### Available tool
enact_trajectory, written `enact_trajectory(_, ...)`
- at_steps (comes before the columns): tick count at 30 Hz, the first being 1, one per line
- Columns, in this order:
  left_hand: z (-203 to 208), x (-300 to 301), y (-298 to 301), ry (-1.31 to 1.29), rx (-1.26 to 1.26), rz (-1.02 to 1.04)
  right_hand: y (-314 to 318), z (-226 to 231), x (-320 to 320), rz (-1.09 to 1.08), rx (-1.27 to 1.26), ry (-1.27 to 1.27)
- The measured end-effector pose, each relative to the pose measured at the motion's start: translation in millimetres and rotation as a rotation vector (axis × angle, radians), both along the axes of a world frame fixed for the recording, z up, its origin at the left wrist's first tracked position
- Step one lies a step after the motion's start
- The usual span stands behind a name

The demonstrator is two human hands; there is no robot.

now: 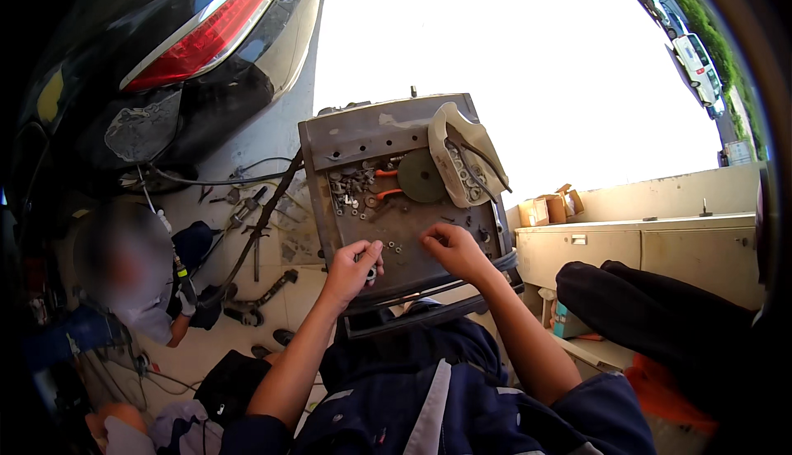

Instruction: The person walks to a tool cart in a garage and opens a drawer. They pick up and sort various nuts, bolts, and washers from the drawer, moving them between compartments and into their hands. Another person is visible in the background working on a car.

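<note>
My left hand [353,272] is closed over the near left part of a worn metal tray top [412,269]. Small metal nuts [371,273] show at the edge of its curled fingers. My right hand [456,250] is at the tray's right side, fingertips drawn together close to the surface; what they hold, if anything, is hidden. Between the hands lie a few loose nuts [394,248]. Farther back on the left is a heap of bolts and nuts [353,187]. Beside it are a dark round disc [421,176] and an orange-handled tool [388,195].
A cut-open pale plastic container [452,154] with nuts and dark rods stands at the tray's back right. A dark car [190,51] is at the far left. Another person [148,290] crouches at left near hoses and tools. Low cabinets [635,249] with cardboard boxes [551,206] are right.
</note>
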State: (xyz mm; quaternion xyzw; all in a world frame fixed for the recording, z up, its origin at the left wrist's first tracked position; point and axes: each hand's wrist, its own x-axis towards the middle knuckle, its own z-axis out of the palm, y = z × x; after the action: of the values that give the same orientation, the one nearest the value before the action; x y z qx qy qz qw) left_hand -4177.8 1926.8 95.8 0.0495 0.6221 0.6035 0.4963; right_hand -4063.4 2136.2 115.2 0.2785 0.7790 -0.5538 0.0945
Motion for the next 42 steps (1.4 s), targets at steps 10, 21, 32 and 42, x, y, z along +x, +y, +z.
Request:
enact_trajectory(10,-21,-7,28,0.674,0.029,-0.443,-24,-4,60,-0.06,0.102,0.042)
enact_trajectory(21,-11,-8,16,0.614,0.08,-0.417,-55,7,55,0.275,0.435,0.118)
enact_trajectory(32,-6,-2,6,0.626,0.129,-0.356,-79,-3,44,0.284,0.43,0.104)
enact_trajectory(42,-11,-8,-2,0.541,0.131,-0.343,-80,-4,43,0.235,0.44,0.114)
